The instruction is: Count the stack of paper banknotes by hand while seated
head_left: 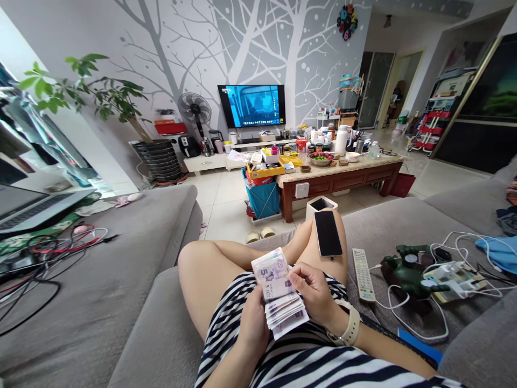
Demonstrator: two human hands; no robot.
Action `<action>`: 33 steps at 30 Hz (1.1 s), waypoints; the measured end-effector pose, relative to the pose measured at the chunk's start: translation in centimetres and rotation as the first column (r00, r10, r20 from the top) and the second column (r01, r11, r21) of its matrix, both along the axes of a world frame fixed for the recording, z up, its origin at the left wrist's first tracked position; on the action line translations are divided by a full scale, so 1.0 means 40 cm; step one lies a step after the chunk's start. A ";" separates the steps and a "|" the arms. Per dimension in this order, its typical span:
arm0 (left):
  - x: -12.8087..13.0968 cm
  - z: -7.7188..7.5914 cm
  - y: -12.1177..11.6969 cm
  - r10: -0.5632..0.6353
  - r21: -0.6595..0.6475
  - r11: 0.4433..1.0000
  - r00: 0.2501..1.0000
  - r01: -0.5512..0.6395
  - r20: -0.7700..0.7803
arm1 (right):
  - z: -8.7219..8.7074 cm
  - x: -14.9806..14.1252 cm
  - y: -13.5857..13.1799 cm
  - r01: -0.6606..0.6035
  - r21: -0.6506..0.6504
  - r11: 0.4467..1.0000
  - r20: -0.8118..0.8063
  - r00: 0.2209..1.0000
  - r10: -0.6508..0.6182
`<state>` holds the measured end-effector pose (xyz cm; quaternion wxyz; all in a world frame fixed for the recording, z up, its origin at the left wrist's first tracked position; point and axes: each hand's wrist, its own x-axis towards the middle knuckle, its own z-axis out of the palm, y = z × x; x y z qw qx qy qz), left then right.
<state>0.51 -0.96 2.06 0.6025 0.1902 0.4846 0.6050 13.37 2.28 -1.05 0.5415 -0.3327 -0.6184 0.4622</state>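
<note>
A folded stack of purple-and-white banknotes (277, 285) marked with a 5 is held above my lap. Gripping the stack from its left side is my left hand (255, 318), its fingers hidden beneath the notes. My right hand (313, 291) pinches the stack's upper right edge between thumb and fingers. The notes' lower ends fan out in several layers towards me. A smartphone (328, 233) with a dark screen rests on my right thigh, beyond the right hand. On my right wrist is a pale watch (350, 323).
To my right on the grey sofa (157, 302) lie a remote control (363, 275), a dark green figure (407, 275) and a power strip (452, 280) with white cables. Tangled cables (44, 264) and a laptop (36, 207) lie left. Ahead stands a crowded coffee table (339, 186).
</note>
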 end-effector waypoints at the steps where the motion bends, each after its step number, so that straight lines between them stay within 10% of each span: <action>1: -0.001 -0.004 0.002 -0.018 0.001 1.000 1.000 0.018 0.025 | 0.001 0.000 0.000 -0.004 0.003 1.000 -0.001 1.000 0.004; 33: -0.014 -0.055 0.011 -0.095 0.015 0.995 0.990 0.094 0.101 | -0.028 -0.005 0.025 0.141 -0.081 0.987 0.081 0.988 -0.135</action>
